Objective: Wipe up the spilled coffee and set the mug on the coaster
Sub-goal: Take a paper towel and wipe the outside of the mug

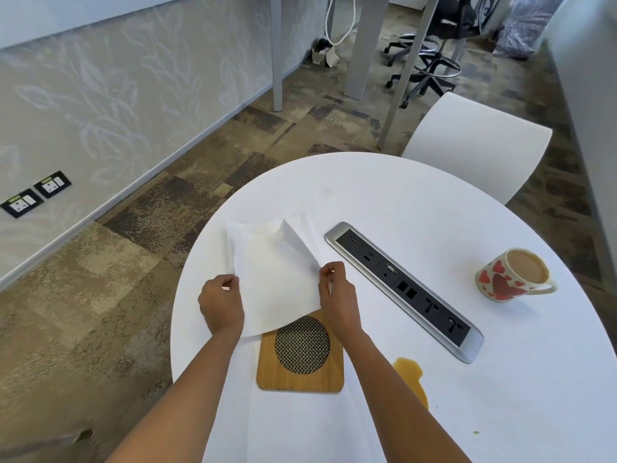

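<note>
The tissue (273,279) hides the far edge of the coaster (300,380).

Bare forearms extended forward, left grip (222,304) and right grip (339,294) pinching, fingers seemingly curled

2 arms show, both bare from the bottom edge of the view up to the wrists. The left hand (222,307) and right hand (337,295) are bare as well, with short-looking nails.
</note>
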{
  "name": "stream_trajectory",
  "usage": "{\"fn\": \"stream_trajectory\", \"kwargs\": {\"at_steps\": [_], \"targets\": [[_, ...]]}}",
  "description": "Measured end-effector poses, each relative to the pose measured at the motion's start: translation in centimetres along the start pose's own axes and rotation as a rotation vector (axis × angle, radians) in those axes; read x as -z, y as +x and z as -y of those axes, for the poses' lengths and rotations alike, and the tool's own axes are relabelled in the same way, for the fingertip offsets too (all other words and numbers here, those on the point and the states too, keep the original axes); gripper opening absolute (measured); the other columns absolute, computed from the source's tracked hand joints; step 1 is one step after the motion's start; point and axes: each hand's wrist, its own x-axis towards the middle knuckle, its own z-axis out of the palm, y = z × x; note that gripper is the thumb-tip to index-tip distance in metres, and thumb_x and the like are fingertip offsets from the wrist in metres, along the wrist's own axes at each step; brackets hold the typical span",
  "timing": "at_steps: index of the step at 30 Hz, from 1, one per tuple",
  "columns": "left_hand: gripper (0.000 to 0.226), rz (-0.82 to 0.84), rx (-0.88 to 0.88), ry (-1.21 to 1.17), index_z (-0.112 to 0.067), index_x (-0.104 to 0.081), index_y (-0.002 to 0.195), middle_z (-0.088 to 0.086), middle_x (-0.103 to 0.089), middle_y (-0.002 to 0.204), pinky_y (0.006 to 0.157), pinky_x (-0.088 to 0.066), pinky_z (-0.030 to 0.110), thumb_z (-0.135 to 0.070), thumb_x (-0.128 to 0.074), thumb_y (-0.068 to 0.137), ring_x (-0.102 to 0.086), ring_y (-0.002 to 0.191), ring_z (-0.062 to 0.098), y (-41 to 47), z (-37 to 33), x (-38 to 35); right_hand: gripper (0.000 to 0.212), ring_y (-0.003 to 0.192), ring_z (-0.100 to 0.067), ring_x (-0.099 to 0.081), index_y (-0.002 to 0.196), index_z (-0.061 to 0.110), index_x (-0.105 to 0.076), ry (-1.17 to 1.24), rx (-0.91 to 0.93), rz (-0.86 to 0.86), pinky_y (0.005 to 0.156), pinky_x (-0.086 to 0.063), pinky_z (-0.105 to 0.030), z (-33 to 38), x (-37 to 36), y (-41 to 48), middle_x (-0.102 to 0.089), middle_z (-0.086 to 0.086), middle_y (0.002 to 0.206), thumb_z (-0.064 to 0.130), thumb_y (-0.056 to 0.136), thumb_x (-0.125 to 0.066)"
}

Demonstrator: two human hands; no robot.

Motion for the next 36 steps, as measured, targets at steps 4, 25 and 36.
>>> {"fn": "stream_trajectory", "kwargs": {"at_steps": [4,25,36], "targets": [[0.011,0.052,-0.056,-0.201,-0.006,-0.067,0.095,0.008,-0.067,0.094,0.071,-0.041,0.017,-0.012,-0.06,0.087,-0.057,0.082,0.013,-0.5,-2.2,0.3,0.031,0.082,-0.007,-0.066,0.127,0.033,-0.039,0.046,0.065,-0.004,0.07,-0.048,-0.026,1.4,0.4,-0.6,-0.07,-0.008,0.109,0.021,0.098,-0.041],[0.032,0.58,0.102,-0.672,-0.025,-0.037,0.118,-0.001,-0.056,0.112,0.083,-0.051,0.034,-0.043,-0.045,0.092,-0.058,0.102,0.015,-10.4,-12.0,-3.4,0.047,0.133,0.005,-0.034,0.142,0.03,-0.036,-0.041,0.332,0.132,0.105,-0.034,-0.014,2.2,6.8,-4.7,-0.044,0.01,0.145,0.029,0.095,-0.032],[0.03,0.577,-0.168,-0.445,-0.026,-0.054,0.123,-0.009,-0.065,0.104,0.076,-0.047,0.013,-0.025,-0.035,0.099,-0.061,0.092,0.004,-18.9,-15.0,-8.0,0.059,0.138,0.006,-0.024,0.139,0.043,-0.028,0.319,0.149,-0.078,0.108,-0.025,-0.011,0.3,17.6,-2.9,-0.028,0.026,0.148,0.045,0.087,-0.056]]}}
